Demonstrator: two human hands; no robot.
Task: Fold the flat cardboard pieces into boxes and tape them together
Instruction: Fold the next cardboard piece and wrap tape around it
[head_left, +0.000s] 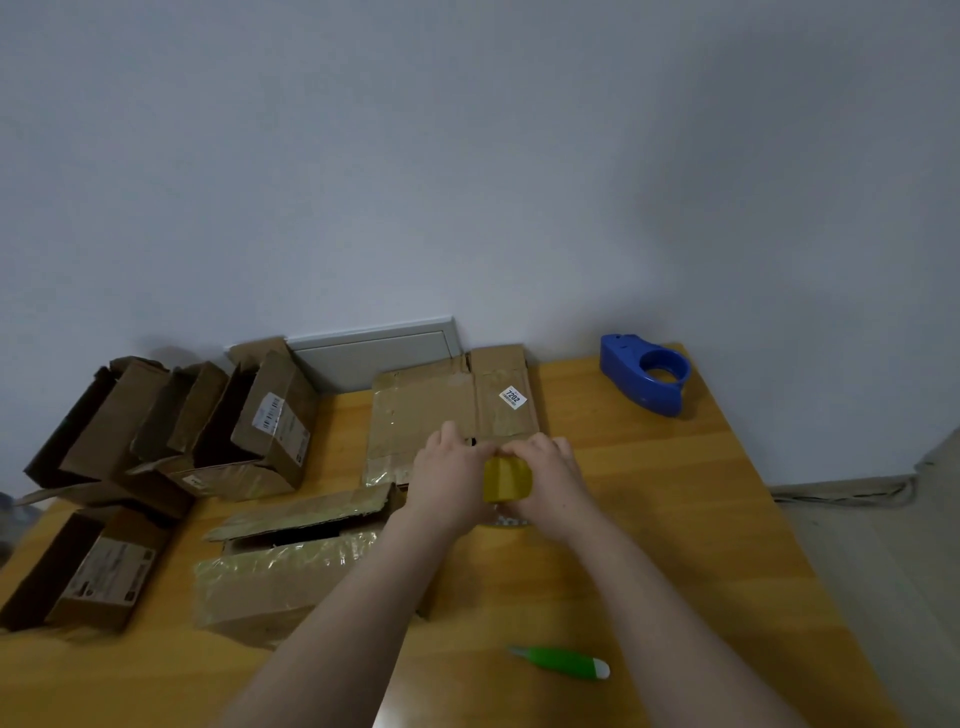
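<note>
Closest to the camera, a green cutter (561, 662) lies on the wooden surface (675, 519). Beyond it, the left hand (449, 478) and right hand (550, 480) both hold the yellow tape roll (507, 480), each grip curled around it. The roll sits just at the near edge of the flat cardboard piece (452, 410), which lies flat near the wall.

The likely trouble is that the tape's end tears narrow or sticks back onto the roll while being picked free, or that the roll slips. The fingertips are hidden behind the roll, so I cannot tell whether an end is lifted. A blue dispenser (644, 371) stands well apart.
</note>
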